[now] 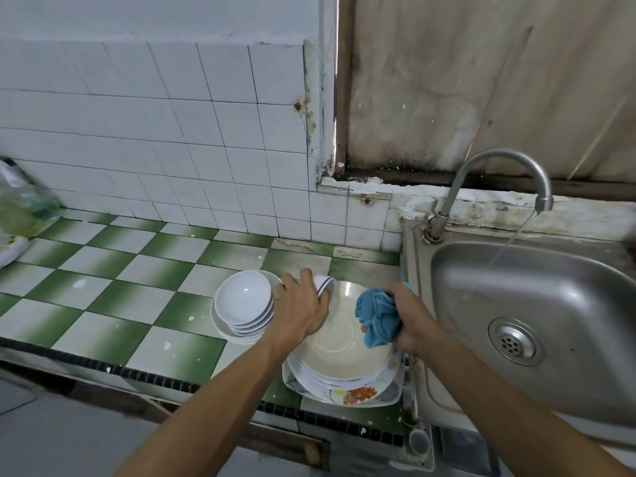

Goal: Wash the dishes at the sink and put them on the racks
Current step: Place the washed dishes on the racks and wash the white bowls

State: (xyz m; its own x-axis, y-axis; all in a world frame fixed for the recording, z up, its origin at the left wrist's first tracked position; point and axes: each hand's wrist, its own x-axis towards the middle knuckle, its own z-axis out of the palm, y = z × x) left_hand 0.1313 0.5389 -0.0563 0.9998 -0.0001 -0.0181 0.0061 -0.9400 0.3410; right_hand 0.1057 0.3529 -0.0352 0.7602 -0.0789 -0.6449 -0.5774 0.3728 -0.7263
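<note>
Beside the sink [557,290], a bowl [325,284] is being gripped by the left hand [303,309] and a cloth [377,318] by the right hand [414,323]; washing is seemingly just being started, plates [344,361] being left waiting.

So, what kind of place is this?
Probably a worn home kitchen: a steel sink with a tap, and a tiled counter with stacked bowls and plates. The left hand holds a bowl, the right hand a cloth.
</note>
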